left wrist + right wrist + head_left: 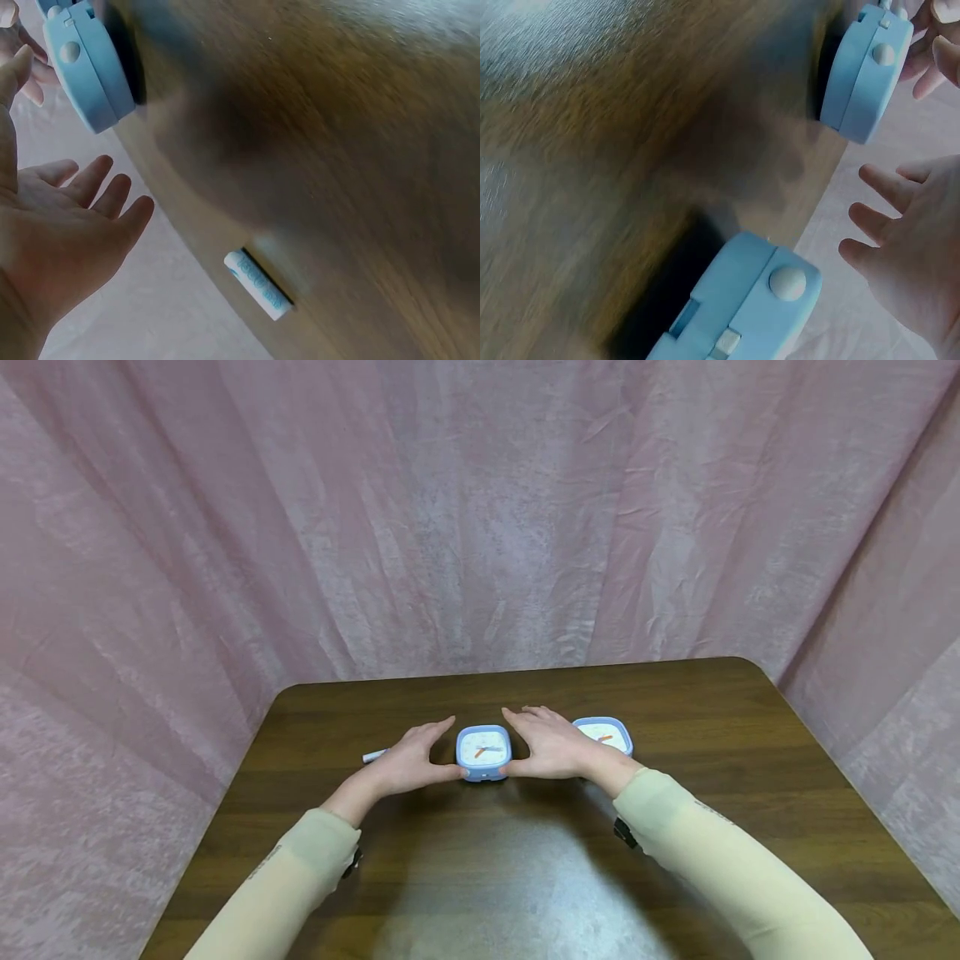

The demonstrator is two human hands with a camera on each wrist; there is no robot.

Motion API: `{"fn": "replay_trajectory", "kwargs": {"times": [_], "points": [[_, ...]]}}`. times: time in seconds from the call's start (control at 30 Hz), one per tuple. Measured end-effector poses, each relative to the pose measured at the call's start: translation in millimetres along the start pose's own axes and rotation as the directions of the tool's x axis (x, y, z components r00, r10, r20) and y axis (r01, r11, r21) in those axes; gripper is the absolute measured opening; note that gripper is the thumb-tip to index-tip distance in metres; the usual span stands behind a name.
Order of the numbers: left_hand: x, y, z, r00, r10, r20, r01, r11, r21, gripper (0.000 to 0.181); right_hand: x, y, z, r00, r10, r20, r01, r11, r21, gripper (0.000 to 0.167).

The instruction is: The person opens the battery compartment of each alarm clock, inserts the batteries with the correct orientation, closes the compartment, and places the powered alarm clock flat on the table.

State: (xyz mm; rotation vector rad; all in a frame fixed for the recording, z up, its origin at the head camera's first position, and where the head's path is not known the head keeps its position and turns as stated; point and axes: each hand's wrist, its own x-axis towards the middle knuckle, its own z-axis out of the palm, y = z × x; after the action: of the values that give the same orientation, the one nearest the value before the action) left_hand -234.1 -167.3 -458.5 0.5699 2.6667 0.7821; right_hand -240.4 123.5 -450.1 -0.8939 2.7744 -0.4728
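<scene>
A blue square alarm clock with a white face and orange hand lies between my two hands, face up. My left hand is at its left side, fingers spread, the thumb tip by the near left corner. At the opposite side is my right hand, also spread, its thumb by the near right corner. Whether the thumbs touch the clock is hard to tell. A second, similar clock lies to the right, partly hidden behind my right hand and wrist in the head view.
A small white cylinder with blue print, resembling a battery, lies beyond my left hand, partly covered by it in the head view. The brown wooden table has rounded far corners. Pink curtains hang behind it.
</scene>
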Motion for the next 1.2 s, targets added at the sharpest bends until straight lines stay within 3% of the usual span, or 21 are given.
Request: {"fn": "replay_trajectory", "kwargs": {"times": [0.27,0.67,1.2], "points": [[11.4,2.5,4.9,0.998,-0.053,0.043,0.054,0.998,-0.029,0.116,9.1,-5,8,0.999,0.035,0.014,-0.035,0.999,0.003,0.11],[21.2,8.4,11.2,0.994,-0.077,0.076,0.078,0.997,-0.01,0.121,16.7,-9,14,0.997,0.069,0.028,-0.068,0.997,-0.019,0.109],[21.0,11.5,11.6,0.992,-0.097,0.083,0.098,0.995,-0.006,0.116,21.4,-9,21,0.993,0.115,0.031,-0.116,0.993,0.024,0.112]]}}
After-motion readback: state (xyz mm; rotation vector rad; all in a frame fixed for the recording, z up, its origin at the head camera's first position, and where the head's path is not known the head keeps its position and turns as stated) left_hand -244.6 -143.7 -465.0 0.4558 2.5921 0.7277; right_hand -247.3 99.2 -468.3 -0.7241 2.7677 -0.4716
